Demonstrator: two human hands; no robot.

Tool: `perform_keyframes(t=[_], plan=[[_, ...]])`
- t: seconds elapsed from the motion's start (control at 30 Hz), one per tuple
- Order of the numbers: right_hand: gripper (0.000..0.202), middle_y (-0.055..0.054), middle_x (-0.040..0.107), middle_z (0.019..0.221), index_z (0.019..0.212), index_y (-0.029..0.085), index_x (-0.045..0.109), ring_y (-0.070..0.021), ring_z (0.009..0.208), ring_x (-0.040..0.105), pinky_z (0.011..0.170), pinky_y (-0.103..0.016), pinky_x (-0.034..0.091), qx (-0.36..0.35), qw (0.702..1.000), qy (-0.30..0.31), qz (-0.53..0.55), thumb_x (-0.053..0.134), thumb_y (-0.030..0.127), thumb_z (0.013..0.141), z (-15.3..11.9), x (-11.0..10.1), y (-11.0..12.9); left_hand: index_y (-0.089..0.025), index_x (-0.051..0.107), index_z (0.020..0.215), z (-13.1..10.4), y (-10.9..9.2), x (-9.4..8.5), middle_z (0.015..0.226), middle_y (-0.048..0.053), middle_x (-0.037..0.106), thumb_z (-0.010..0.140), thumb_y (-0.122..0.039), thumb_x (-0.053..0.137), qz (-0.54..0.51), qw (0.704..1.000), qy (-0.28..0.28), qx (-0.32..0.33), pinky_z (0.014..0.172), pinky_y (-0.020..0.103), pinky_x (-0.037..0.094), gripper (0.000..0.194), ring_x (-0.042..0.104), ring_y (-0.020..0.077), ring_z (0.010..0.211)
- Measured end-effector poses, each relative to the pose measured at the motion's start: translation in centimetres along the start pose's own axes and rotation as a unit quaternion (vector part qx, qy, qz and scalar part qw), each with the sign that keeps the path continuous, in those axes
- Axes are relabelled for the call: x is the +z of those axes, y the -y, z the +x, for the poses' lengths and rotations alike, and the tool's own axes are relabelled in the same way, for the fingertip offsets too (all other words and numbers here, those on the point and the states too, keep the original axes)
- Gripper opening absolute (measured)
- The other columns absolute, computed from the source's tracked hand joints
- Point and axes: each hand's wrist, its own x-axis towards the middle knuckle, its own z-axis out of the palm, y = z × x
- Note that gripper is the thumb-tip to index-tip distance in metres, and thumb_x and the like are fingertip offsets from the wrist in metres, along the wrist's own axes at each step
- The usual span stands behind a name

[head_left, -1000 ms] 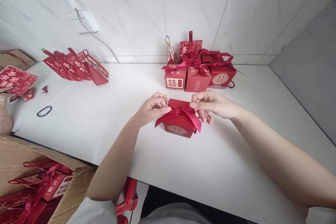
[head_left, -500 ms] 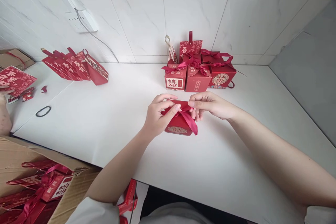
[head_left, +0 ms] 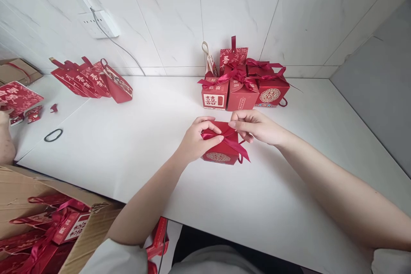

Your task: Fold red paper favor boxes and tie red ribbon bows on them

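Note:
A small red gift box [head_left: 216,158] with a round gold emblem on its front stands on the white table before me. A dark red ribbon [head_left: 239,147] is tied over its top, one end hanging down at the right. My left hand [head_left: 199,139] wraps the box's left side, thumb and forefinger pinching the ribbon at the knot. My right hand [head_left: 252,126] is closed at the box's upper right, thumb and forefinger pinched, apparently on a strand of ribbon that its fingertips partly hide. A red cord handle [head_left: 240,158] shows on the right side.
Ribboned red boxes [head_left: 242,96] stand against the tiled wall. Red pouches [head_left: 93,79] lean in a row at back left. A black ring [head_left: 53,135] lies nearer. Another person's arm [head_left: 5,139] holds a red card at far left. A carton [head_left: 93,218] of boxes sits lower left.
My right hand has drawn slightly up and away from the knot. The hanging ribbon end has swung to the right, and the cord handle now shows. My left hand stays at the knot.

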Motion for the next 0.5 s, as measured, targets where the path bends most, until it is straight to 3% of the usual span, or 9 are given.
perform_keyframes(t=[0.1, 0.17, 0.27, 0.33, 0.4, 0.43, 0.5], plan=[[0.031, 0.009, 0.039, 0.041, 0.065, 0.019, 0.049, -0.0057, 0.038, 0.036, 0.044, -0.021, 0.032, -0.003, 0.999, -0.022, -0.030, 0.064, 0.037, 0.086, 0.1, 0.2, -0.2, -0.021, 0.068, 0.082, -0.2, -0.2, 0.1, 0.130, 0.006, 0.052, 0.077, -0.029, 0.069, 0.017, 1.000, -0.001, 0.006, 0.098, 0.037, 0.048, 0.010, 0.057, 0.0220, 0.116], [0.029, 0.008, 0.043, 0.047, 0.069, 0.019, 0.052, -0.0060, 0.041, 0.037, 0.044, -0.021, 0.032, -0.010, 0.998, -0.037, -0.049, 0.064, 0.039, 0.086, 0.1, 0.1, -0.3, -0.022, 0.068, 0.086, -0.2, -0.1, -0.1, 0.130, 0.006, 0.053, 0.077, -0.031, 0.069, 0.016, 1.000, 0.000, 0.013, 0.100, 0.038, 0.047, 0.013, 0.055, 0.0233, 0.119], [0.028, -0.001, 0.062, 0.082, 0.098, 0.021, 0.059, -0.0117, 0.063, 0.055, 0.053, -0.024, 0.043, -0.047, 0.991, -0.082, -0.100, 0.065, 0.045, 0.084, -0.2, -0.4, -0.2, -0.027, 0.062, 0.110, 0.1, 0.4, -1.3, 0.134, 0.007, 0.054, 0.079, -0.041, 0.068, -0.054, 0.998, 0.025, 0.012, 0.097, 0.038, 0.048, 0.035, 0.055, 0.0246, 0.121], [0.054, -0.009, 0.059, 0.121, 0.127, 0.027, 0.050, -0.0211, 0.098, 0.062, 0.068, -0.029, 0.052, -0.060, 0.985, -0.074, -0.146, 0.067, 0.048, 0.081, -0.6, -0.6, 0.0, -0.029, 0.055, 0.121, 0.7, 1.0, -2.6, 0.135, 0.008, 0.055, 0.085, -0.051, 0.059, -0.117, 0.992, 0.039, 0.011, 0.098, 0.038, 0.048, 0.043, 0.055, 0.0245, 0.122], [0.090, -0.011, 0.042, 0.146, 0.148, 0.034, 0.028, -0.0295, 0.123, 0.053, 0.082, -0.037, 0.055, -0.056, 0.978, -0.021, -0.199, 0.075, 0.048, 0.073, -1.1, -0.5, 0.1, -0.027, 0.056, 0.119, 1.3, 1.9, -4.0, 0.131, 0.008, 0.059, 0.090, -0.056, 0.045, -0.145, 0.989, 0.027, 0.016, 0.100, 0.039, 0.046, 0.043, 0.056, 0.0238, 0.121], [0.107, -0.011, 0.035, 0.152, 0.153, 0.036, 0.016, -0.0320, 0.126, 0.051, 0.084, -0.039, 0.055, -0.054, 0.973, 0.007, -0.223, 0.079, 0.047, 0.068, -1.4, -0.2, 0.1, -0.026, 0.058, 0.116, 1.6, 2.3, -4.6, 0.128, 0.008, 0.060, 0.091, -0.057, 0.042, -0.142, 0.990, 0.006, 0.017, 0.101, 0.040, 0.045, 0.043, 0.057, 0.0235, 0.120], [0.124, -0.012, 0.029, 0.156, 0.155, 0.039, 0.000, -0.0313, 0.113, 0.061, 0.078, -0.039, 0.058, -0.052, 0.966, 0.037, -0.250, 0.083, 0.043, 0.062, -2.0, 0.6, 0.3, -0.023, 0.061, 0.108, 2.1, 3.2, -5.5, 0.124, 0.008, 0.063, 0.090, -0.058, 0.043, -0.122, 0.991, -0.050, 0.009, 0.100, 0.040, 0.045, 0.043, 0.058, 0.0231, 0.117]])
